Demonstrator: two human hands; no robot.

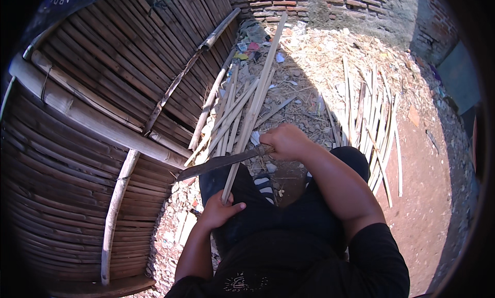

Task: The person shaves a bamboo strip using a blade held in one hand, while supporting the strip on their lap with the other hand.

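Note:
My right hand (284, 142) is closed round the handle of a machete (219, 164), whose long dark blade points left across my left thigh. Under the blade runs a long, pale bamboo strip (253, 110), stretching from my lap far out toward the brick wall. My left hand (221, 211) grips the near end of this strip, with the thumb pointing right. The blade crosses over the strip a little beyond my left hand; I cannot tell whether the two touch.
A pile of bamboo strips (227, 120) lies left of the long strip, and another bundle (379, 122) on the right. A slatted bamboo wall (113, 66) stands close on my left. A brick wall (350, 6) closes the far side. Shavings and litter (309, 76) cover the ground.

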